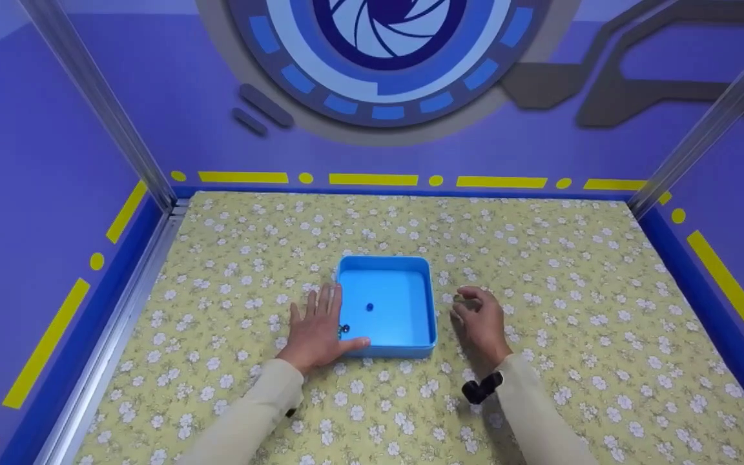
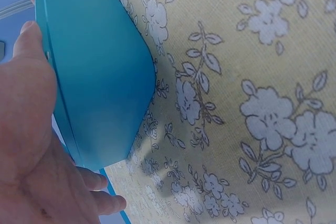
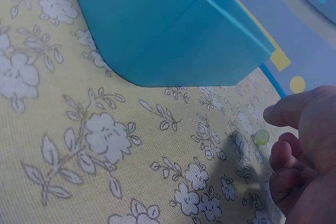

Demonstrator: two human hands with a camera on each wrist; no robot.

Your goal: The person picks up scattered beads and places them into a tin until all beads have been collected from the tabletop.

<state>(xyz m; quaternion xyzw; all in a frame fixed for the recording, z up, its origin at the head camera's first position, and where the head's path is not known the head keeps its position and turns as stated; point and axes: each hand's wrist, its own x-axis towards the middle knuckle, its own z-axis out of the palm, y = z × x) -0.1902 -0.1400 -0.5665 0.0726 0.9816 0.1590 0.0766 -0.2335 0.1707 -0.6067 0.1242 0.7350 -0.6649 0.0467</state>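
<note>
A square blue tray (image 1: pixel 404 351) stands on the cloth between the two hands. My left hand (image 1: pixel 318 330) lies at its near left corner, fingers straight along the left side and thumb along the front rim. Inside the tray, a dark blue marble (image 1: pixel 370 307) lies left of the middle. Another dark marble (image 1: pixel 345 328) sits by the left wall, partly hidden by the hand. To the right of the tray, my right hand (image 1: pixel 485 323) has its thumb and index fingertips close about a yellow-green marble (image 3: pixel 261 137). Its other fingers are curled.
A yellow floral cloth (image 1: pixel 540 258) covers the table. Purple panels (image 1: pixel 372 155) with yellow marks enclose the back and both sides. A metal rail (image 1: pixel 113 316) runs along the left edge. A black wrist device (image 1: pixel 482 387) is strapped by the right sleeve.
</note>
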